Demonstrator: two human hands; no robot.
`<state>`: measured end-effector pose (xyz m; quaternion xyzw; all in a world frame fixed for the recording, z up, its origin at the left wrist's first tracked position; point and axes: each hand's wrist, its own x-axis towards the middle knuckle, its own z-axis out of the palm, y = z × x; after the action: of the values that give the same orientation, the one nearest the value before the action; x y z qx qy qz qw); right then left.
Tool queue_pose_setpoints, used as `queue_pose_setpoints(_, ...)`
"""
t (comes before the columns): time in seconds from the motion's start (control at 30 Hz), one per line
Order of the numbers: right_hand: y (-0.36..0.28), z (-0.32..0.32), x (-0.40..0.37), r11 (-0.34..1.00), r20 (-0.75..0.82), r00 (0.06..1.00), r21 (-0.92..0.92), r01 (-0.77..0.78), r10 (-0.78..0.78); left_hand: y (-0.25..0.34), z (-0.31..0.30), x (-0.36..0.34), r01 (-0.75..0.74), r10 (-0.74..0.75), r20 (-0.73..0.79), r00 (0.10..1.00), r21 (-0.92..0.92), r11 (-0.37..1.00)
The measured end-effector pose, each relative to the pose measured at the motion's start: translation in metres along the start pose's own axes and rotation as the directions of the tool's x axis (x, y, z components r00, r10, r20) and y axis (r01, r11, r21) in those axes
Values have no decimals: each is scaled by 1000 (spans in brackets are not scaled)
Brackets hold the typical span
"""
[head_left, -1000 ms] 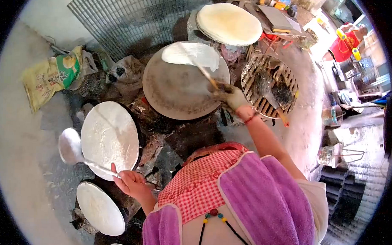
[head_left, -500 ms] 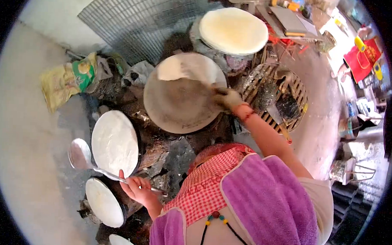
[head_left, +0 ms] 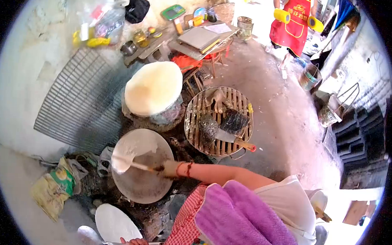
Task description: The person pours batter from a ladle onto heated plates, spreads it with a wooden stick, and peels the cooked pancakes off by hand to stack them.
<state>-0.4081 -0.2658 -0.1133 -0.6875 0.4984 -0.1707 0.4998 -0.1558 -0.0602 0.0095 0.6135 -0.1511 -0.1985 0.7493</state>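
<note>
While our gloved right hand point(head_left: 171, 168) grasps the pale wooden-handled spreader point(head_left: 142, 166), its shaft points leftward across the round grey griddle point(head_left: 147, 186) to the creamy white batter point(head_left: 135, 140), nearer that hand than our bare left hand point(head_left: 139, 244), which is closed round the long-handled metal ladle point(head_left: 88, 236). Beyond, a person's red apron point(head_left: 293, 33) bears yellow characters we cannot read.

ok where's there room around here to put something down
Widest is the floor between the slatted rack and the metal buckets. The griddle is free of batter nearest the checked apron, though probably hot. Crowded: the rack, with a cleaver and black slab, and the cluttered table beyond.
</note>
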Motion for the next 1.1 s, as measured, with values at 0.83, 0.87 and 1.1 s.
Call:
queue_pose_setpoints(0.83,-24,-35,65,936,226,966,-350,-36,122,13,-31,-27,13,-12,-150,989,3,1000)
queue_pose_setpoints(0.87,-32,-28,60,813,243,944,-581,-42,223,17,-24,-24,12,-12,-147,989,4,1000)
queue_pose_setpoints(1.1,-24,-119,57,971,-14,981,-142,-194,193,13,-31,-14,45,-47,-85,995,-24,999)
